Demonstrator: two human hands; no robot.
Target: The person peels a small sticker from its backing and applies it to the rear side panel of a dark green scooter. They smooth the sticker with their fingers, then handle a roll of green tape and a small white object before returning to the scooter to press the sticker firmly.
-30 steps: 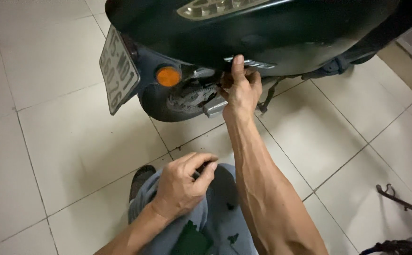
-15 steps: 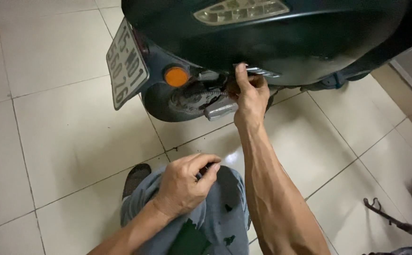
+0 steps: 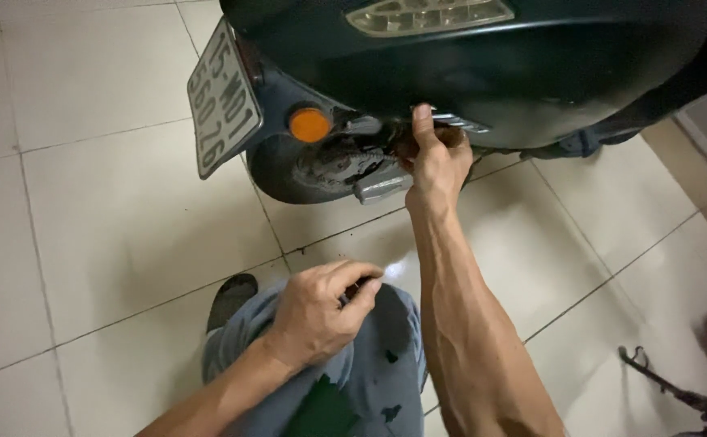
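Scooter (image 3: 483,73): dark green rear body fills the top of my view, tail light (image 3: 430,14) uppermost, standing on pale floor tiles (image 3: 110,226).
Right hand (image 3: 434,158): reached up under the scooter's rear edge, thumb pointing up against the body, fingers curled onto something beneath it; what they grip I cannot tell.
Left hand (image 3: 321,311): resting on my knee in stained blue jeans (image 3: 369,380), fingers closed loosely round a small dark thing, mostly hidden.
Nearby: orange reflector (image 3: 310,125), tilted number plate (image 3: 222,97), rear wheel (image 3: 321,170) just left of my right hand.
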